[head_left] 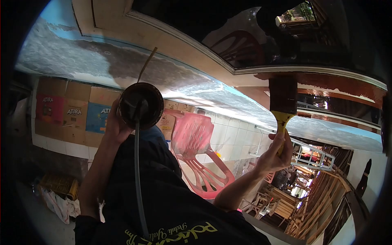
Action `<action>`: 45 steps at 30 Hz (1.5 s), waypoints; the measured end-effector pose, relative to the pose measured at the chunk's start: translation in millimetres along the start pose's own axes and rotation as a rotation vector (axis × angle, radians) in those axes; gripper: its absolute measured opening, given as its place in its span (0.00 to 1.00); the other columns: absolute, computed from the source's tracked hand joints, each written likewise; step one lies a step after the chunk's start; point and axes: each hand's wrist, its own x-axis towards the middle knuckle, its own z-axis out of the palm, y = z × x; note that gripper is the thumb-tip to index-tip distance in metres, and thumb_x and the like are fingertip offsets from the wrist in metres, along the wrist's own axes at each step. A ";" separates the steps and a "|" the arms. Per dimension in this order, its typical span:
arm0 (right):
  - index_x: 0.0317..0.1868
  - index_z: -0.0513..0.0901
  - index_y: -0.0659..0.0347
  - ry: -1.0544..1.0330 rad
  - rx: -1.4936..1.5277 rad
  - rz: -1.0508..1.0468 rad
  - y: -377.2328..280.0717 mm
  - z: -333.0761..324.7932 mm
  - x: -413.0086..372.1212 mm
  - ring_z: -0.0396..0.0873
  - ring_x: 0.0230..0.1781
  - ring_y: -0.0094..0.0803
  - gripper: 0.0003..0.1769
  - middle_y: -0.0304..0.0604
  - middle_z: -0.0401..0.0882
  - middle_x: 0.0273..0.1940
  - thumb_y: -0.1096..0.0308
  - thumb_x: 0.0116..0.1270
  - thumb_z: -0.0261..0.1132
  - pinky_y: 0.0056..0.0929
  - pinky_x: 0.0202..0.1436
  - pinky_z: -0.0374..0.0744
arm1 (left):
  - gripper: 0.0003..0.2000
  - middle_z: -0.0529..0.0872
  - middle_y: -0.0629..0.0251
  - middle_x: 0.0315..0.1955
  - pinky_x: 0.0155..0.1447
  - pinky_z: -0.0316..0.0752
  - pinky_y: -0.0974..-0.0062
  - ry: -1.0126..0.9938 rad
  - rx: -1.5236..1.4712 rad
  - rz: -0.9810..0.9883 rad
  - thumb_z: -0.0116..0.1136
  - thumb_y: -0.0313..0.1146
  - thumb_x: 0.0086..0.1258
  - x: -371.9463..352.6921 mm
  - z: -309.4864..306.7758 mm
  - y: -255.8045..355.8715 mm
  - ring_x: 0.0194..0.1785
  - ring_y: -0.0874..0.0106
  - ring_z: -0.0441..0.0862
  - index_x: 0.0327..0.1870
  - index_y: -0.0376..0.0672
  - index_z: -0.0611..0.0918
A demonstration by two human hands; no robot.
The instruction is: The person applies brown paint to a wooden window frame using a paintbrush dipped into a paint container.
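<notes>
My left hand [117, 124] is closed round the side of a round, dark-rimmed container [141, 105]. A thin stick [146, 65] shows at its far rim, and its inside is dark. My right hand [278, 154] grips the yellow handle of a wide paintbrush [284, 98]. The dark bristles point up and touch or overlap the brown-painted strip of the frame [322, 85], below a dark glass pane [294, 41]. Reddish-brown paint covers part of this frame, while another stretch is pale.
A red plastic chair [192, 134] stands beyond my body. Flattened cardboard [77, 108] lies on the left. A metal ladder [312, 155] and stacked wood [318, 200] are at the right. A yellow crate [59, 183] is lower left.
</notes>
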 end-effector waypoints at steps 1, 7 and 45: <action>0.44 0.80 0.73 -0.002 0.023 -0.003 -0.3 -1.8 -0.2 0.80 0.23 0.24 0.13 0.46 0.82 0.25 0.71 0.64 0.63 0.18 0.26 0.75 | 0.23 0.77 0.61 0.53 0.49 0.81 0.62 -0.012 0.002 -0.009 0.42 0.51 0.72 -0.3 -0.7 0.2 0.54 0.66 0.78 0.59 0.46 0.72; 0.44 0.80 0.72 0.015 -0.051 -0.016 -2.4 11.3 -2.6 0.79 0.22 0.24 0.13 0.45 0.82 0.24 0.71 0.64 0.64 0.17 0.26 0.74 | 0.22 0.77 0.61 0.53 0.49 0.81 0.62 -0.019 0.002 -0.016 0.42 0.51 0.72 0.7 -2.8 -1.1 0.55 0.66 0.77 0.59 0.46 0.72; 0.44 0.80 0.73 0.054 -0.040 -0.015 12.8 31.0 -31.6 0.82 0.23 0.28 0.13 0.49 0.83 0.26 0.71 0.63 0.64 0.20 0.26 0.79 | 0.22 0.77 0.61 0.54 0.51 0.80 0.63 -0.003 -0.013 -0.004 0.41 0.49 0.73 -1.4 -6.8 -2.1 0.55 0.66 0.77 0.60 0.45 0.71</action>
